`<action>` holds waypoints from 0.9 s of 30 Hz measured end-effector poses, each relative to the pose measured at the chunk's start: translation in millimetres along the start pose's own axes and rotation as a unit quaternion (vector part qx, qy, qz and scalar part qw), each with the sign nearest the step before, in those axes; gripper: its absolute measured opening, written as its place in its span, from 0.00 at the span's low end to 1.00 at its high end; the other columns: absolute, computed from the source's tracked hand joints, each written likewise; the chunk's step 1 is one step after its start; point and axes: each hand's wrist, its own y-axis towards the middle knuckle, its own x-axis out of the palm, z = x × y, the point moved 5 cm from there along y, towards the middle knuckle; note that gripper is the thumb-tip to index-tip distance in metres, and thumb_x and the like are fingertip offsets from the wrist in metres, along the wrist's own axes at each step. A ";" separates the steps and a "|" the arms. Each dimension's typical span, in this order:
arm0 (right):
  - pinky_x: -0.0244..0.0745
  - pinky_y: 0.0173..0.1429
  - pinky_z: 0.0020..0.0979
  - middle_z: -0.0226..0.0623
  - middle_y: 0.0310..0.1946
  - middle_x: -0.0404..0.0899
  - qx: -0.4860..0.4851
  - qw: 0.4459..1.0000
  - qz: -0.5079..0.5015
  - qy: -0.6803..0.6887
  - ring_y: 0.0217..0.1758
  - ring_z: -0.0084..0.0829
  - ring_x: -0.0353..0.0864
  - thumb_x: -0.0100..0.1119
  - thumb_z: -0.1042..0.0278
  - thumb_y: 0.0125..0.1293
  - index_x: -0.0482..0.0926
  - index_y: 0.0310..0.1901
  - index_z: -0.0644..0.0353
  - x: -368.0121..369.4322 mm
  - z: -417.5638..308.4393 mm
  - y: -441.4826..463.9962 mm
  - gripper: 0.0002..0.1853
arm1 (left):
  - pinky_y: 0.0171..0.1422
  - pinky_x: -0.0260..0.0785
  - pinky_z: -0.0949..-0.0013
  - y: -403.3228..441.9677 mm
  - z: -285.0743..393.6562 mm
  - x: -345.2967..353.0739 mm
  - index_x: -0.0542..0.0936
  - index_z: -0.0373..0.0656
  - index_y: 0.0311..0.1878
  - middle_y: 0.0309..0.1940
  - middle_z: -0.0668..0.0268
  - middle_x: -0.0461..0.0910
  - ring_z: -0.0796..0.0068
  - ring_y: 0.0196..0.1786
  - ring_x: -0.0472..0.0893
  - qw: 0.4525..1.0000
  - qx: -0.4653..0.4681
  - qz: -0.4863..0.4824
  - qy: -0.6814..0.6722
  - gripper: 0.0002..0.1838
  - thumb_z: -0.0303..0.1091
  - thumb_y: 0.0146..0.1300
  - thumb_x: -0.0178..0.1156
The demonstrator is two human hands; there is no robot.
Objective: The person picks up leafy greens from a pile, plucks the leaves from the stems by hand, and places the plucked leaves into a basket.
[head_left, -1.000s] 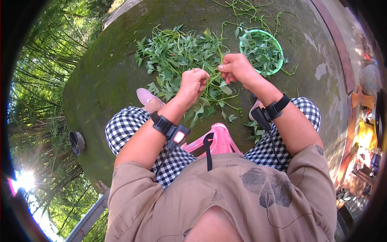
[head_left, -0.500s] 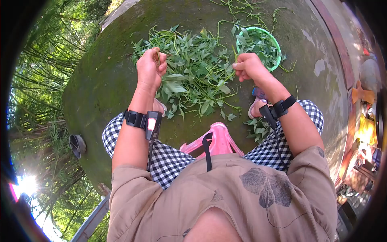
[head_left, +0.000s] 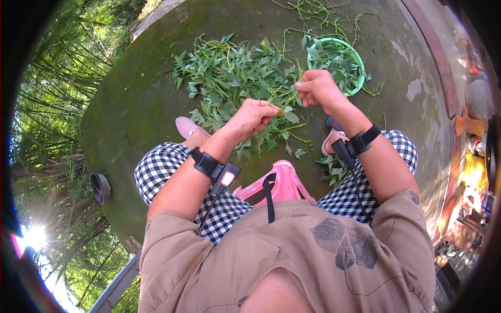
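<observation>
My right hand (head_left: 317, 87) pinches a thin green leafy stem (head_left: 299, 67), its tip pointing up past the thumb. Close beside it on the left, my left hand (head_left: 254, 118) has thumb and forefinger closed on the lower part of what looks like the same stem. Beneath both hands spreads a loose pile of green leafy vines (head_left: 219, 70), which look like sweet potato shoots. A green-rimmed basket (head_left: 361, 65) holding picked leaves (head_left: 342, 60) stands just beyond my right hand.
Bare vine stems (head_left: 318, 15) lie on the mossy ground (head_left: 135, 104) behind the basket. A pink plastic stool (head_left: 282, 180) is between my knees. More leaves (head_left: 334, 168) lie by my right foot. A dark pot (head_left: 100, 189) stands at the far left, and bamboo grows beyond.
My left hand has swung from the pile's left side to the right and nearer me, meeting the stem at my right hand. My right hand has barely moved.
</observation>
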 end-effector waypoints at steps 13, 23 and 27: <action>0.67 0.22 0.26 0.28 0.18 0.75 -0.214 0.975 -0.009 0.060 0.18 0.19 0.72 0.66 0.73 0.57 0.75 0.25 0.65 29.8 -10.6 -14.4 0.09 | 0.16 0.39 0.73 10.8 -19.3 -24.4 0.73 0.42 0.25 0.13 0.78 0.57 0.85 0.12 0.51 0.976 -0.032 0.127 -0.173 0.06 0.32 0.55 0.55; 0.75 0.27 0.30 0.39 0.22 0.81 -0.053 0.975 0.059 -0.208 0.17 0.29 0.79 0.66 0.72 0.54 0.82 0.39 0.68 -8.0 -10.2 20.7 0.12 | 0.18 0.54 0.75 13.0 -29.0 -44.6 0.76 0.40 0.41 0.22 0.71 0.72 0.79 0.18 0.68 0.965 0.005 0.087 -0.247 0.08 0.32 0.66 0.50; 0.74 0.29 0.26 0.37 0.37 0.81 -0.214 0.963 0.159 -0.041 0.27 0.23 0.78 0.62 0.69 0.61 0.74 0.56 0.69 -35.1 -70.0 18.3 0.22 | 0.21 0.64 0.73 10.1 -12.6 -33.7 0.76 0.42 0.45 0.29 0.67 0.79 0.75 0.24 0.77 0.969 0.046 0.028 -0.240 0.09 0.36 0.71 0.50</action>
